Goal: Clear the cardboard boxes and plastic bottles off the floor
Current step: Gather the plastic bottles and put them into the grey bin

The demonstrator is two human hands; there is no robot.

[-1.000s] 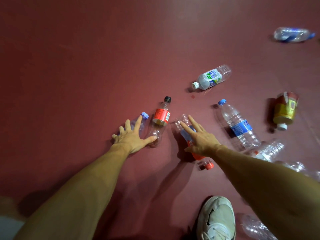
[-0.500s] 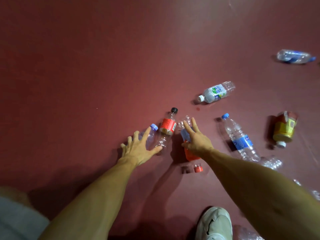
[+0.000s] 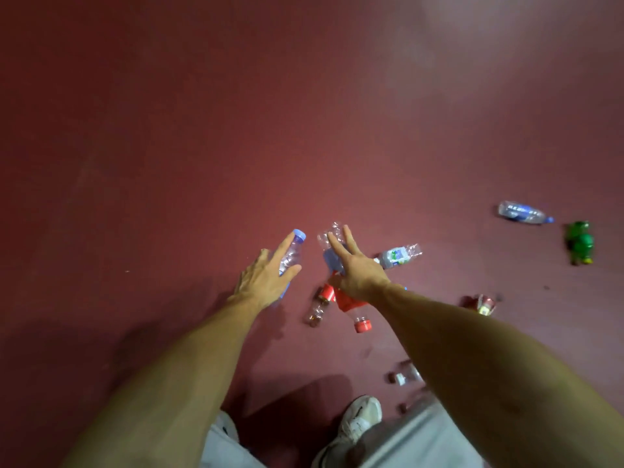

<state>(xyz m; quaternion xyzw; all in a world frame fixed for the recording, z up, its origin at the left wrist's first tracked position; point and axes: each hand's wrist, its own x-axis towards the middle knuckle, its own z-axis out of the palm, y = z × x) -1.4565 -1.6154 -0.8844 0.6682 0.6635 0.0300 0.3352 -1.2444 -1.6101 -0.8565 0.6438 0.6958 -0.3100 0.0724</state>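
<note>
My left hand (image 3: pixel 266 278) grips a clear bottle with a blue cap (image 3: pixel 293 251), lifted off the dark red floor (image 3: pixel 169 163). My right hand (image 3: pixel 354 271) holds a clear bottle with a red label and red cap (image 3: pixel 353 307), cap pointing down, with two fingers stretched out straight. Below the two hands a small red-labelled bottle (image 3: pixel 319 304) lies on the floor. A white-and-green-labelled bottle (image 3: pixel 398 256) lies just right of my right hand. No cardboard box is in view.
More bottles lie on the right: a blue-labelled one (image 3: pixel 523 212), a green one (image 3: pixel 579 243), a yellow-and-red one (image 3: pixel 484 304) and a crushed clear one (image 3: pixel 405 376) beside my forearm. My white shoe (image 3: pixel 359 420) and grey trousers are at the bottom.
Both hands closed on their bottles and lifted them off the floor. The view rose, so the floor and remaining bottles look farther away.
</note>
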